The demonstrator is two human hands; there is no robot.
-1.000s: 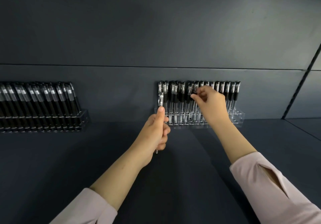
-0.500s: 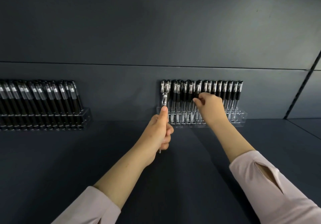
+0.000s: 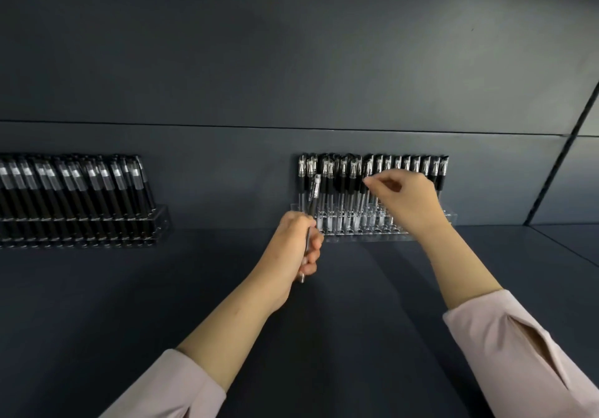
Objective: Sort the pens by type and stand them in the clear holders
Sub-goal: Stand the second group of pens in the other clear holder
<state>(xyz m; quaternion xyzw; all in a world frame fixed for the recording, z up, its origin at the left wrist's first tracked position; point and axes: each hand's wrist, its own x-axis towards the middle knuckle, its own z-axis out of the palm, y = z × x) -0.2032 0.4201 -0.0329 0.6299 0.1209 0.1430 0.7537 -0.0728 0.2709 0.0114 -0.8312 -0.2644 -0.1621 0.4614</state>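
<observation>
A clear holder [image 3: 450, 218] stands against the back wall, filled with several upright black-capped pens [image 3: 406, 166]. My left hand [image 3: 296, 244] grips one loose pen [image 3: 313, 190] upright, just in front of the holder's left end. My right hand [image 3: 405, 200] reaches into the middle of the row and pinches the upper part of a standing pen [image 3: 368, 166]. A second clear holder [image 3: 160, 220] at the far left carries several black pens [image 3: 74, 187] leaning to the left.
The dark shelf surface [image 3: 356, 304] stretches toward me between both arms. A dark back wall [image 3: 291, 61] rises behind the holders. A seam in the shelf [image 3: 564, 242] runs along the right.
My left hand has lowered its thumb from the pen's upper part and now wraps the barrel. My right hand has opened slightly at the fingertips and pinches a pen in the row.
</observation>
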